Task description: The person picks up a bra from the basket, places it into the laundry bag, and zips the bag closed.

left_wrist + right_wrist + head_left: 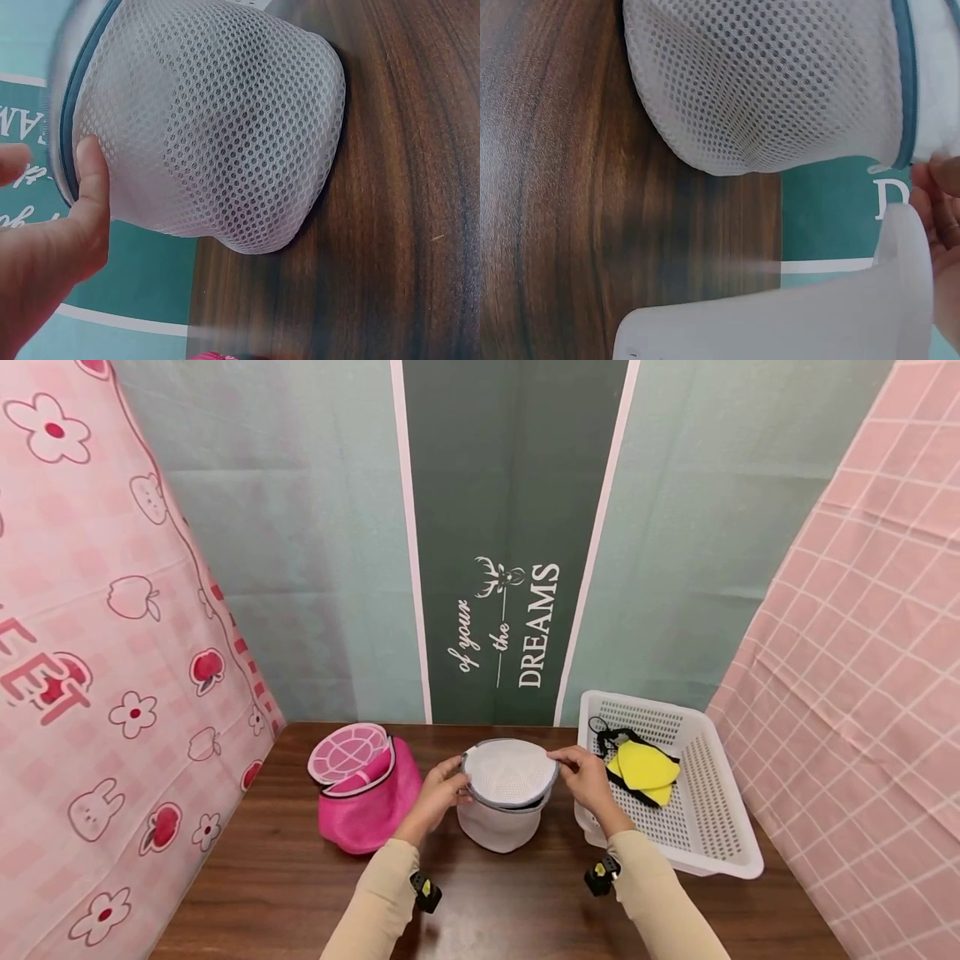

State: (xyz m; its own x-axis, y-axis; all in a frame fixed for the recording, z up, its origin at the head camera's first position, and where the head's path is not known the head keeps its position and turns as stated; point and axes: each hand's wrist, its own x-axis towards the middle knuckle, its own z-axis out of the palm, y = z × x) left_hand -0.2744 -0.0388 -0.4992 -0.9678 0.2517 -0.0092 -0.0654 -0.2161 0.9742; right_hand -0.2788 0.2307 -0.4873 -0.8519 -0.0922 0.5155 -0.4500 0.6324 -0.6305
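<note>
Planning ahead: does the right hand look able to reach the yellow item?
Probably yes: the basket beside the right hand is open and nothing covers the yellow item, but that hand must first release the white bag.

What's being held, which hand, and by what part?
The right hand pinches the white mesh bag by the right edge of its lid. The left hand touches the bag's upper left side; whether it grips can't be told.
</note>
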